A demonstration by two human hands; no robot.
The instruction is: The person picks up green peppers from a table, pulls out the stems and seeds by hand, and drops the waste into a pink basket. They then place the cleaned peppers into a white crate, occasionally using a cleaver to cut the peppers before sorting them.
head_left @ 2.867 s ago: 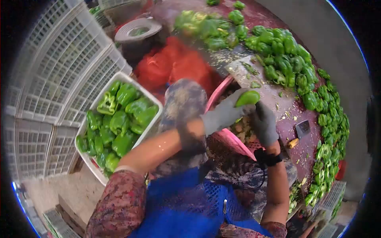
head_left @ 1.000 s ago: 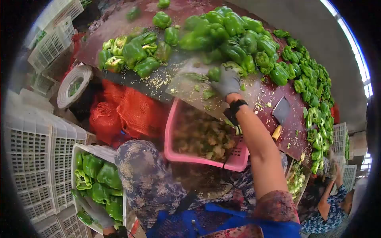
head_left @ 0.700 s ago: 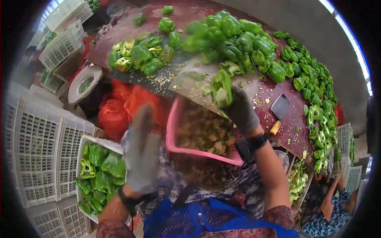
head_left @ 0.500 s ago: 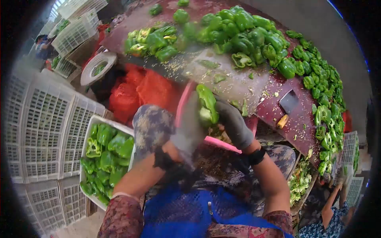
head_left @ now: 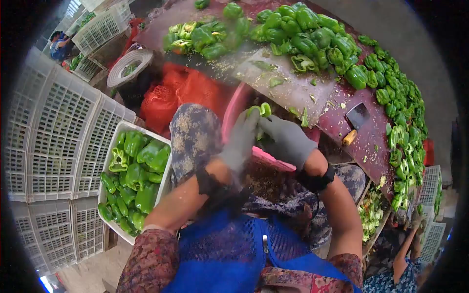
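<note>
My left hand [head_left: 240, 139] and my right hand [head_left: 289, 141], both in grey gloves, are closed around a green bell pepper [head_left: 265, 110] over a pink basin [head_left: 272, 160] between my knees. Only the pepper's upper end shows above my fingers; the rest is hidden behind the gloves. My left glove is somewhat blurred. Beyond my hands, a cleaver [head_left: 357, 116] with a wooden handle lies on the dark red tabletop [head_left: 337, 128].
Whole peppers [head_left: 312, 39] are heaped on the table; cut ones [head_left: 200, 36] lie at its left. A white crate [head_left: 168, 171] of peppers stands by my left knee, next to stacked crates [head_left: 53, 141]. Red mesh bags [head_left: 176, 93] lie ahead. Another person's arm [head_left: 404, 249] is at lower right.
My hands have closed further over the pepper, which showed upright and mostly uncovered before and is now largely covered. The whole view has shifted slightly.
</note>
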